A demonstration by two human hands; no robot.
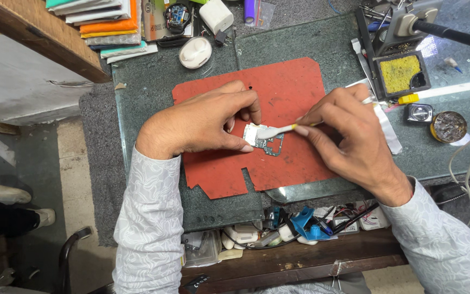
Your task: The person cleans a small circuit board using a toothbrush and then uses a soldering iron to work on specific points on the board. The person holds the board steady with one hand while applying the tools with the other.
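The left hand [202,122] pins a small circuit board [265,139] flat on the red mat [289,87], thumb and fingers closed on the board's left edge, where a white patch covers part of it. The right hand [349,133] has its grip closed, pencil-fashion, around a white brush [278,130] with a yellow band on the handle; the bristle end rests on the board's upper left part. The mat lies on a glass-topped counter [322,41], the board near the mat's middle. Judging by the position, brushing of the board is under way: the bristles sit on one corner only, and the frame-like lower right part of the board is not under the brush; whether it is clean cannot be told at this size. A soldering iron stand with a yellow sponge [399,72] and a small round tin [449,126] stand well apart to the right, untouched. A white round case [195,52] lies beyond the mat.
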